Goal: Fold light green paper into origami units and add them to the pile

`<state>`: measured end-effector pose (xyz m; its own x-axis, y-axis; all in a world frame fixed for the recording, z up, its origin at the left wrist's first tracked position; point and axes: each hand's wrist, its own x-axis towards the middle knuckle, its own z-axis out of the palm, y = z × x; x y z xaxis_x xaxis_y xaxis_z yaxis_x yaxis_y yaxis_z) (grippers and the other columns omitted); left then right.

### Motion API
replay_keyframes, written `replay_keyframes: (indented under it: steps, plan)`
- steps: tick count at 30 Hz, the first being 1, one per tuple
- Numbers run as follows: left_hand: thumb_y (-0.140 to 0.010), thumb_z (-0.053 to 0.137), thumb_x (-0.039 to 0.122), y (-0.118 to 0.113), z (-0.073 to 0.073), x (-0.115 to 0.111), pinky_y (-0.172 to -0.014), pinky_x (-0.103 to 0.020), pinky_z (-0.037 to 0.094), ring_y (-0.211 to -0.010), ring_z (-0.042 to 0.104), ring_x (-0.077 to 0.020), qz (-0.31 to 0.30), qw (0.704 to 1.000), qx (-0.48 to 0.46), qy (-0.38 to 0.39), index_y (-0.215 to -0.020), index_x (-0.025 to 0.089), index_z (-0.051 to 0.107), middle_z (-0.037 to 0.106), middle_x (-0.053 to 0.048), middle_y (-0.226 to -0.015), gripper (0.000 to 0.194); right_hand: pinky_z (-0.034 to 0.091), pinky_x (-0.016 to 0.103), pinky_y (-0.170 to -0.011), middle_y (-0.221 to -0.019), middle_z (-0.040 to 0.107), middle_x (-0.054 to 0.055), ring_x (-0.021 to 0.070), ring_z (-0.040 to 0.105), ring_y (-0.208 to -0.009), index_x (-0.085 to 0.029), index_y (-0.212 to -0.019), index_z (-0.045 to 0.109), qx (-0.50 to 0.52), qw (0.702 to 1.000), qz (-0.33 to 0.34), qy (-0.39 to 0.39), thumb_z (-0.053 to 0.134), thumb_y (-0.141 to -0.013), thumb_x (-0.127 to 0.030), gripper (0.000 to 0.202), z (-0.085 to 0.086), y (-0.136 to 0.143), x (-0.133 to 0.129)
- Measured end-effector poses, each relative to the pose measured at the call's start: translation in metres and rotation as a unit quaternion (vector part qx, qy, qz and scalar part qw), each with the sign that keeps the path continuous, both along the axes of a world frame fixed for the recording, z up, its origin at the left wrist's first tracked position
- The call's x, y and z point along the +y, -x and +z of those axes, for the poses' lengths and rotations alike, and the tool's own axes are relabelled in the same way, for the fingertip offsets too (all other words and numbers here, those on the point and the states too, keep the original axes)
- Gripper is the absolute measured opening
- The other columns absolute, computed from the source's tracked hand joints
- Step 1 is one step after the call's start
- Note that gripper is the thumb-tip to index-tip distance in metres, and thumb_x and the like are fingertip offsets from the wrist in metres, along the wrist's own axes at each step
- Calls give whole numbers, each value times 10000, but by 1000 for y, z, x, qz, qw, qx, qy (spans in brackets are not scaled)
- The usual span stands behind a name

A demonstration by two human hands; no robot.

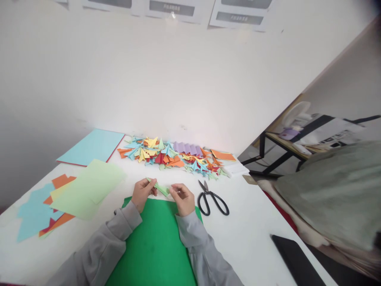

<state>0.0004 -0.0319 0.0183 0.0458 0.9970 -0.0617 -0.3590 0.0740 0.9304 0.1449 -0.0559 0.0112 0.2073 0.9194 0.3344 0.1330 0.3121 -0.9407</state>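
Note:
Between my two hands is a narrow piece of folded light green paper (162, 190), held just above the far edge of a green sheet (154, 234). My left hand (143, 194) pinches its left end between thumb and fingers. At the other end, my right hand (182, 198) has thumb and fingertips closed on the paper. Scissors with black handles (212, 198) lie on the table to the right of my right hand, blades slightly apart. Behind my hands stretches a pile of small folded paper planes (166, 155) in many colours.
Light green sheets (89, 190) and coloured scraps (38, 206) lie at the left of the white table (238, 238). A light blue sheet stack (92, 147) is behind them. At right are a black flat object (294, 258) and a partly seen person (333, 194).

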Motion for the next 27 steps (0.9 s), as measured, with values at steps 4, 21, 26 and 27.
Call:
replay_keyframes:
  steps: [4, 21, 26, 27]
  plan:
    - [-610, 634, 384, 2, 0, 2, -409, -231, 407, -376, 481, -96, 57, 998, 15, 28, -515, 121, 513, 512, 12, -400, 305, 413, 252, -522, -697, 536, 20, 130, 505, -628, -175, -779, 569, -147, 981, -21, -121, 595, -677, -192, 107, 5, 4, -7]
    - [-627, 618, 384, 2, 2, -1, -393, -213, 366, -346, 446, -86, 83, 990, 105, -46, -589, 129, 582, 504, 30, -375, 260, 441, 279, -594, -679, 596, 54, 148, 523, -646, -169, -813, 574, -282, 935, -7, -212, 470, -761, -108, 131, 2, 4, -13]
    - [-627, 625, 370, 4, 1, 0, -404, -218, 382, -359, 454, -87, 71, 995, 60, -35, -639, 126, 584, 506, 36, -388, 248, 443, 275, -566, -683, 600, 51, 140, 526, -611, -171, -801, 584, -230, 950, -68, -200, 472, -762, -112, 132, 8, 3, -15]
    - [-627, 626, 370, 4, 2, 0, -403, -218, 383, -356, 454, -85, 70, 996, 53, -33, -634, 124, 581, 504, 37, -389, 250, 444, 274, -559, -683, 601, 49, 137, 525, -600, -171, -803, 586, -217, 952, -83, -199, 476, -761, -115, 131, 8, 2, -14]
